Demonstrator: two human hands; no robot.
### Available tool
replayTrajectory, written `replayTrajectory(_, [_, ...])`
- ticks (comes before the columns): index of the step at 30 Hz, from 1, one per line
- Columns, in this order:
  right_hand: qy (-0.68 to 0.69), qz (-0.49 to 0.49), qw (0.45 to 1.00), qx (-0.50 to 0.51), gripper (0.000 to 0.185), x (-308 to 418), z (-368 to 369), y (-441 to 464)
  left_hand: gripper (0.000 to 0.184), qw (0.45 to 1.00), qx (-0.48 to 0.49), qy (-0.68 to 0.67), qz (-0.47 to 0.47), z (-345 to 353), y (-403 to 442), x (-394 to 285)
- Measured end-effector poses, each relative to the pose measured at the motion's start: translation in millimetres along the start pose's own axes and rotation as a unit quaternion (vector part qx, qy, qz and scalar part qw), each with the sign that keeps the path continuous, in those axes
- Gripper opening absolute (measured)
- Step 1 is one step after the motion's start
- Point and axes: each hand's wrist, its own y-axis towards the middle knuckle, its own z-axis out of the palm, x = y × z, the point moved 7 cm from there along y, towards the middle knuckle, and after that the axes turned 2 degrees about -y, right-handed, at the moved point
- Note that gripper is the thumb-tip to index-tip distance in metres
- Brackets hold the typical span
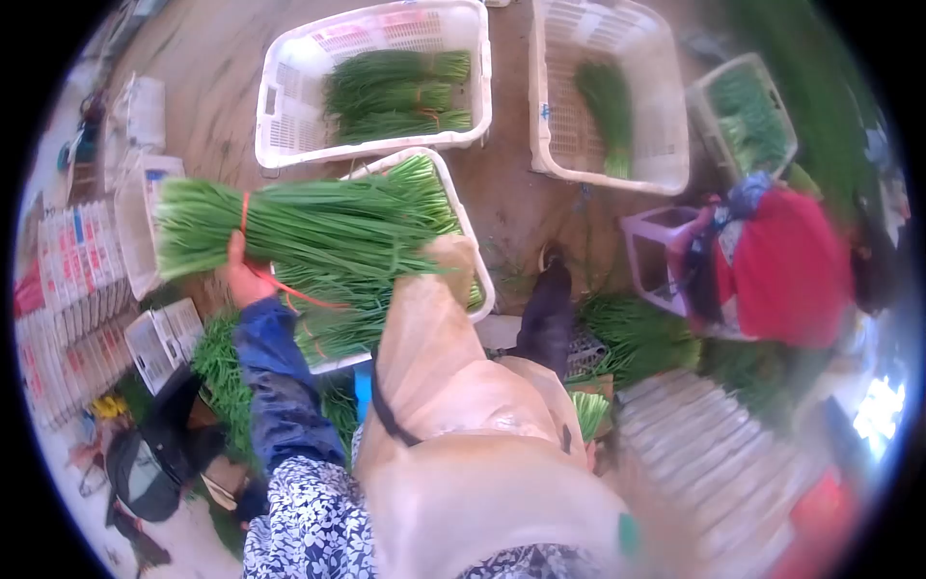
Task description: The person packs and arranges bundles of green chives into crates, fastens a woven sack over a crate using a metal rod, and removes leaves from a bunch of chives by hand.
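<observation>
My left hand [249,275] is closed around a thick bunch of garlic chives [318,214], bound with an orange band near its pale cut ends, which point left. The bunch lies level above a white crate [487,280] with more chives in it. A loose orange strip [304,292] trails below my hand. Of my right hand [590,454] only a sliver shows at the right edge of my tan apron [482,463]. Just above it are the pale ends of other chives [588,413]; whether my fingers hold them is hidden.
Ahead stand a white crate [265,125] with several tied bunches and another crate [545,145] with one bunch. A person in red [791,265] is at the right, beside a pinkish plastic stool [651,256]. Stacked white crates [82,256] line the left. Loose chives [637,338] lie on the floor.
</observation>
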Motion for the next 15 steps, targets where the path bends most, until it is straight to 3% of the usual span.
replayTrajectory(1, [-0.002,-0.006,1.0,0.016,0.089,5.2,-8.3,17.4,0.034,0.99,0.009,0.062,0.125,46.7,-19.8,-32.4])
replayTrajectory(3, [-0.004,-0.026,0.998,0.056,0.089,17.8,-27.3,59.9,0.032,0.968,0.055,0.173,0.176,96.3,-29.3,-58.8])
replayTrajectory(4, [-0.006,-0.036,0.996,0.079,0.089,27.6,-35.5,86.4,0.033,0.929,0.089,0.256,0.253,120.7,-22.7,-61.8])
replayTrajectory(6, [-0.003,-0.051,0.991,0.123,0.089,45.8,-57.7,130.3,0.041,0.865,0.139,0.382,0.294,202.6,-40.0,-60.8])
replayTrajectory(8, [-0.002,-0.057,0.986,0.155,0.089,59.6,-74.4,165.5,0.051,0.755,0.178,0.538,0.33,236.4,-9.4,-36.7])
replayTrajectory(9, [-0.01,-0.056,0.985,0.162,0.089,64.3,-86.5,178.9,0.058,0.756,0.263,0.485,0.352,275.7,-18.4,-14.4])
replayTrajectory(10, [-0.038,-0.055,0.986,0.154,0.089,66.5,-97.1,192.1,0.065,0.572,0.243,0.604,0.5,303.8,-24.1,0.4])
replayTrajectory(11, [-0.042,-0.054,0.984,0.162,0.089,76.6,-110.9,200.1,0.068,0.512,0.27,0.627,0.522,325.5,-18.9,23.2])
replayTrajectory(13, [-0.032,-0.051,0.986,0.158,0.089,93.3,-137.6,224.2,0.073,0.49,0.279,0.656,0.502,342.5,-0.3,71.7])
replayTrajectory(15, [-0.02,-0.077,0.984,0.161,0.089,101.0,-152.3,247.2,0.069,0.397,0.259,0.753,0.456,340.0,26.0,124.8])
